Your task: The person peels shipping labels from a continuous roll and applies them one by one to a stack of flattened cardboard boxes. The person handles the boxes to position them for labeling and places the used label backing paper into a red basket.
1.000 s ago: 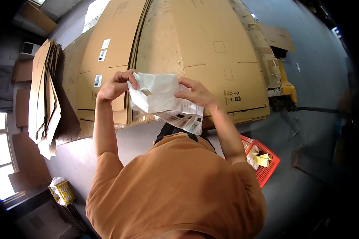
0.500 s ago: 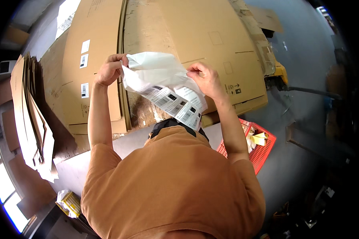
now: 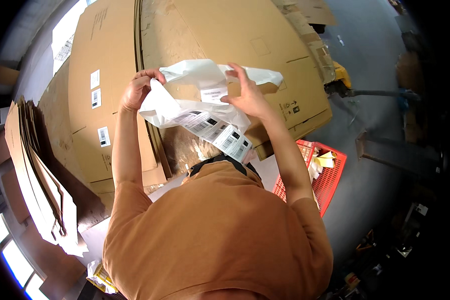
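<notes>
My left hand (image 3: 138,89) is closed on the upper left edge of a white label strip (image 3: 197,70), a thin, partly see-through backing sheet bent into a loop. Its lower part hangs toward my waist and carries several printed labels (image 3: 216,129) with barcodes. My right hand (image 3: 247,95) is at the loop's right side, thumb and fingers spread apart. A single white label (image 3: 213,95) shows just left of my right thumb; whether the thumb touches it I cannot tell. Behind my right fingers, a free end of the strip (image 3: 265,76) sticks out to the right.
Flat brown cartons lie in a left stack (image 3: 85,150) with white labels stuck on and a right stack (image 3: 305,95). More cardboard sheets (image 3: 40,175) lean at far left. A red plastic basket (image 3: 332,187) with paper scraps stands on the floor beside my right elbow.
My right hand has opened from its pinch on the strip and moved slightly left. The strip has spread into a wider loop, with one end now reaching right. My left hand keeps its hold.
</notes>
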Tool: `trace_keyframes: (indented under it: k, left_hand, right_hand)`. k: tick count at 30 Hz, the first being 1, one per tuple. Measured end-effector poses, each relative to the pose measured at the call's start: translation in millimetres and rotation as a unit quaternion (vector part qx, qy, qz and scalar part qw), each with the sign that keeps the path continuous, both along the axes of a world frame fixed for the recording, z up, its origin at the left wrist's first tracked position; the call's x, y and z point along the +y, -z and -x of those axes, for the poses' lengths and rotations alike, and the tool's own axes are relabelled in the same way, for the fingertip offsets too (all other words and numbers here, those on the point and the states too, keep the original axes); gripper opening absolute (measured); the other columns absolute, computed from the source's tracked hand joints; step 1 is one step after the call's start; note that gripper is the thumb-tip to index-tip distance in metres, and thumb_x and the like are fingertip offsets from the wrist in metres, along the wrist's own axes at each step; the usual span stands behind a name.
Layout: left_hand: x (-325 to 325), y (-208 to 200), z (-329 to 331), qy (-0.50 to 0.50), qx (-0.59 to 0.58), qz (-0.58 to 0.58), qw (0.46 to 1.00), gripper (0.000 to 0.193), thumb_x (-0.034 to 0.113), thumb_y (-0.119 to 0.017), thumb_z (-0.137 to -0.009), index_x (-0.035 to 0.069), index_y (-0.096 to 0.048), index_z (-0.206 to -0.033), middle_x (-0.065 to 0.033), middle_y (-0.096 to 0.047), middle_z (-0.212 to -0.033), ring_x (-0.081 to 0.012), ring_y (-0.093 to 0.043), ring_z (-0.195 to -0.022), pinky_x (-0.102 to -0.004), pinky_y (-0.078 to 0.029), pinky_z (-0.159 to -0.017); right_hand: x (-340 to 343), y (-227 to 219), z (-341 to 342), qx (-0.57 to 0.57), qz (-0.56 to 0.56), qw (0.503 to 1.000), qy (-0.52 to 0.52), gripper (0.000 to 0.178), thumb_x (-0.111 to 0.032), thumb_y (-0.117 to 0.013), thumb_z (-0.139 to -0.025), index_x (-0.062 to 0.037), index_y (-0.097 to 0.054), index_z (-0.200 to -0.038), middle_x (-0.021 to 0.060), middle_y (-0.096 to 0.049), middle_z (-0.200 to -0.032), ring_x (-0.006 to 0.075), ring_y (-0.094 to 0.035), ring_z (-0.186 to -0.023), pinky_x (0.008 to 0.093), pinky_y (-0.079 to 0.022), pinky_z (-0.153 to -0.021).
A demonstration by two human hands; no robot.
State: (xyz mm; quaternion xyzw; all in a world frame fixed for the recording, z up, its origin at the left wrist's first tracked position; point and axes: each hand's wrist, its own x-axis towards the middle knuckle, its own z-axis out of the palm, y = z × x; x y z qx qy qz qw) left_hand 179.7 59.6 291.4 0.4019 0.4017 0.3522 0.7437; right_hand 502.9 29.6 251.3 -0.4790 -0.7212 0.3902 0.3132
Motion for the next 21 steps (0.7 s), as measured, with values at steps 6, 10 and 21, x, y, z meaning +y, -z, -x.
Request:
trace_keyframes:
  k: [6,10,21]
  left_hand:
    - [0.5,5.6,7.4,-0.032,-0.04,-0.023,0.998,0.032,0.016,-0.037,-0.08,-0.003,-0.062,-0.079,-0.0073,-0.059,-0.079,-0.0164,-0.054,-0.07,-0.0266,-0.047,-0.067]
    - [-4.7,13.8,19.4,-0.052,-0.059,-0.014,0.997,0.038,0.026,-0.038,-0.088,-0.001,-0.06,-0.074,-0.0076,-0.058,-0.071,-0.0164,-0.054,-0.064,-0.0271,-0.046,-0.063]
    - [-16.8,16.8,34.9,-0.134,-0.154,0.025,0.979,0.051,0.037,-0.043,-0.092,0.002,-0.053,-0.057,-0.0081,-0.053,-0.057,-0.0168,-0.05,-0.045,-0.0264,-0.043,-0.047]
  right_hand:
    - [15.9,0.5,13.0,0.147,0.242,0.958,-0.053,0.076,-0.008,-0.075,-0.073,-0.0146,-0.035,-0.138,0.0158,-0.056,-0.118,0.0281,-0.055,-0.111,0.0398,-0.043,-0.097]
    - [20.0,9.0,22.6,0.043,0.005,0.999,-0.026,0.077,-0.011,-0.075,-0.075,-0.0129,-0.034,-0.14,0.0129,-0.053,-0.121,0.0251,-0.05,-0.116,0.0383,-0.04,-0.1]
    - [42.5,16.8,81.2,0.087,0.043,0.995,-0.031,0.083,-0.006,-0.071,-0.075,-0.0138,-0.026,-0.144,0.0175,-0.054,-0.122,0.0257,-0.048,-0.12,0.0405,-0.032,-0.106]
